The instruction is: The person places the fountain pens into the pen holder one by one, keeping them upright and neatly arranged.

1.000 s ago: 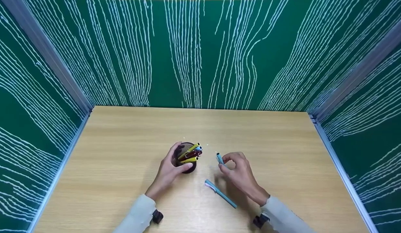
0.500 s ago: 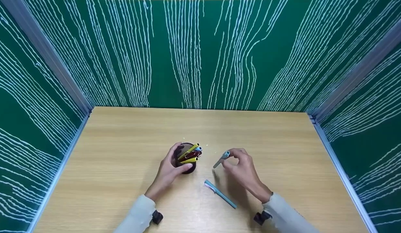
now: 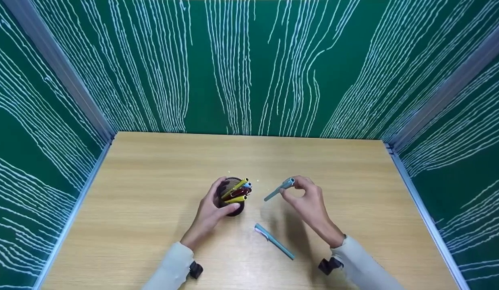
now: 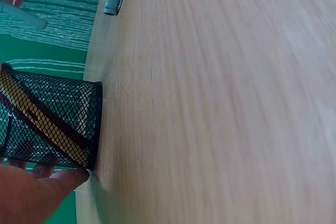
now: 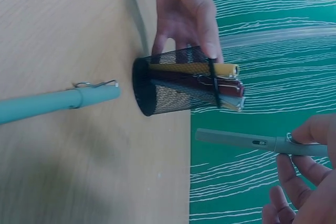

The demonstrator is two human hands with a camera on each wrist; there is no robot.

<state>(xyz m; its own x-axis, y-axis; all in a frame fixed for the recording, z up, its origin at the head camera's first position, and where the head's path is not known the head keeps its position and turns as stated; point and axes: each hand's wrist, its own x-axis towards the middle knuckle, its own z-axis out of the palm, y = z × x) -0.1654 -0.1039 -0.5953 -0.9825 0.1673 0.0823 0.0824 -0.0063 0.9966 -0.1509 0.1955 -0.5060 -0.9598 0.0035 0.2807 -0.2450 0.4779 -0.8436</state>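
Note:
My left hand (image 3: 211, 211) grips a black mesh pen holder (image 4: 58, 114) that stands upright on the table. Yellow, dark red and light blue pens (image 5: 226, 85) lean inside it, their tops past the rim. To the right, my right hand (image 3: 309, 201) pinches a teal pen (image 3: 279, 189) near its clip end between thumb and fingers, held above the table. The free end of that pen slants down toward the holder. A second teal pen (image 3: 274, 241) with a clip lies on the table between both hands.
The wooden table (image 3: 160, 161) is bounded at the back and sides by green panels (image 3: 265, 72) with white wavy lines. Metal edging (image 3: 426, 217) runs along the right side. A few tiny pale specks dot the table beyond the holder.
My right hand has turned the held pen so its clip end points up and away, then lifted it up and to the right. The left hand and pen holder have stayed put.

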